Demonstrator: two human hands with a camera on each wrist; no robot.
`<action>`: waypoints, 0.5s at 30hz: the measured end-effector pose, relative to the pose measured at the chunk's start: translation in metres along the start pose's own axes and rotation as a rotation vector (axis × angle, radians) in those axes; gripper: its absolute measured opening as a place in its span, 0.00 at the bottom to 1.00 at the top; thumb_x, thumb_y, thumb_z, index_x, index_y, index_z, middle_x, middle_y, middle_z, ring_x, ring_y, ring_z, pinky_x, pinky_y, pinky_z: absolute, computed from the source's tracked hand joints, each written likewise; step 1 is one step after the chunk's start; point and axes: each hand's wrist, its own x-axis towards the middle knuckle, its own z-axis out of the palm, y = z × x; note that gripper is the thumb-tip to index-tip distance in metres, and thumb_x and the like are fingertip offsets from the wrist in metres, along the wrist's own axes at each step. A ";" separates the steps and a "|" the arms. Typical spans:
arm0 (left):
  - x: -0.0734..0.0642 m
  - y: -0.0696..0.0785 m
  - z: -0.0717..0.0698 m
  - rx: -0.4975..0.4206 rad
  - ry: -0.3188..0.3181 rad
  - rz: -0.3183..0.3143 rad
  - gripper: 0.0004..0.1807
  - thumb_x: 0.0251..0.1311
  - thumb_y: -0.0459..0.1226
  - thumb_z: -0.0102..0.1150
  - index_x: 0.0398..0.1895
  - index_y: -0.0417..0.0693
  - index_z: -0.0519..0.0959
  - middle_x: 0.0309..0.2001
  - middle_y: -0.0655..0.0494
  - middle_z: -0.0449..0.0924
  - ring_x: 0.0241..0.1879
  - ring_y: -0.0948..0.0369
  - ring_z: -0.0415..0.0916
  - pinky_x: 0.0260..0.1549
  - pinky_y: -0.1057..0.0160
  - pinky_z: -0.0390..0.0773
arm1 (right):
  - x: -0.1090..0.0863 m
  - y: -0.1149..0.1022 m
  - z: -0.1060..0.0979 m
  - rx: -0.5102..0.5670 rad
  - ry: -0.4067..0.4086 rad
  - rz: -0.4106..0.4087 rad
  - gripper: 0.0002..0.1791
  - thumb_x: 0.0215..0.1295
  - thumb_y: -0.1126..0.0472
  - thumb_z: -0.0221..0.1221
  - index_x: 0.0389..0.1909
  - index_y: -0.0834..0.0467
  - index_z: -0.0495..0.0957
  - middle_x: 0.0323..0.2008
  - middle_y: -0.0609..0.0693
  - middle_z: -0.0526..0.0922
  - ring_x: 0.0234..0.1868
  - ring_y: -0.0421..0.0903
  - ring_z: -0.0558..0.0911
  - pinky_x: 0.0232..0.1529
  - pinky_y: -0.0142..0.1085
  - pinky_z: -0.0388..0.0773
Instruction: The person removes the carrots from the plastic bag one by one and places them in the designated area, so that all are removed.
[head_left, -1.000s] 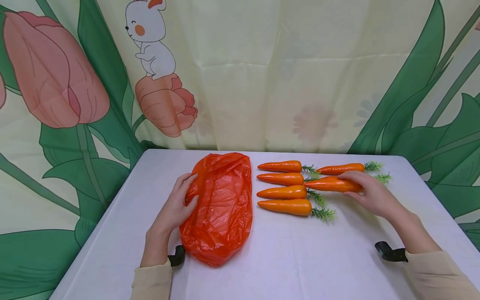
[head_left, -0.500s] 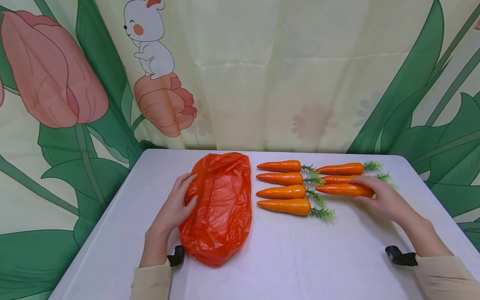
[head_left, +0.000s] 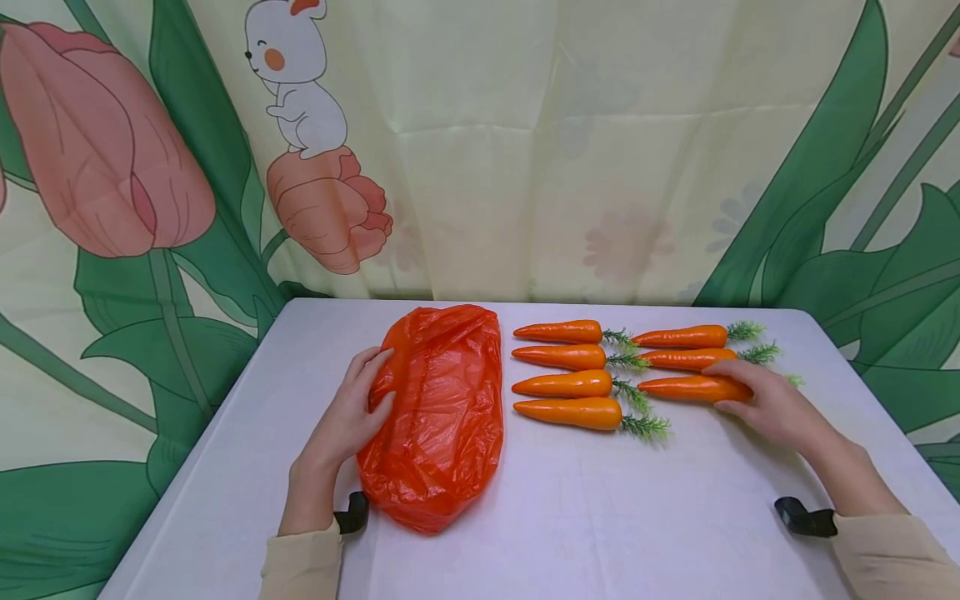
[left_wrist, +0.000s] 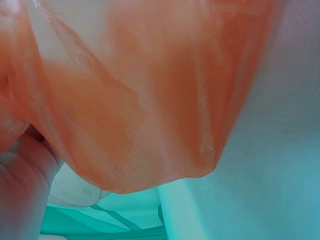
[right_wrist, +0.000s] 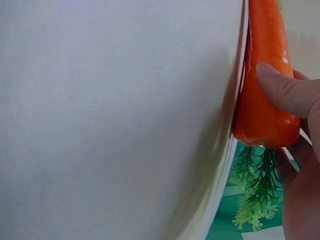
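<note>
Fine green fronds top the orange carrot that my right hand grips by its thick end, low over the white table. In the right wrist view the thumb lies across this carrot, with fingers behind it. My left hand holds the left side of a crinkled red plastic bag. The left wrist view is filled by the thin bag, and the fingertips there are partly hidden. Two carrots, the upper and the lower, lie just beyond the held one.
Left of these, several more carrots lie in a column, tips toward the bag, the nearest carrot at the front. White cloth covers the table. Behind its far edge hangs a printed curtain. Each wrist wears a black camera mount.
My right hand has moved the carrot rightward and toward me, from over the second carrot of the right column to below it. The left hand and bag have stayed in place.
</note>
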 end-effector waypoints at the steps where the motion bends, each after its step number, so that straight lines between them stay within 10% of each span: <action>1: 0.000 0.000 0.000 -0.001 -0.001 0.000 0.36 0.66 0.27 0.59 0.76 0.47 0.61 0.74 0.51 0.54 0.67 0.48 0.63 0.58 0.47 0.74 | -0.001 0.000 0.000 -0.006 -0.005 0.005 0.26 0.54 0.72 0.71 0.56 0.64 0.78 0.54 0.67 0.78 0.57 0.69 0.72 0.54 0.69 0.67; 15: 0.000 -0.001 0.000 0.004 0.004 0.010 0.35 0.66 0.27 0.59 0.76 0.46 0.61 0.73 0.50 0.54 0.68 0.48 0.63 0.59 0.46 0.74 | -0.005 0.001 0.001 -0.039 -0.012 0.012 0.27 0.52 0.70 0.73 0.55 0.65 0.79 0.54 0.66 0.79 0.56 0.68 0.72 0.54 0.69 0.68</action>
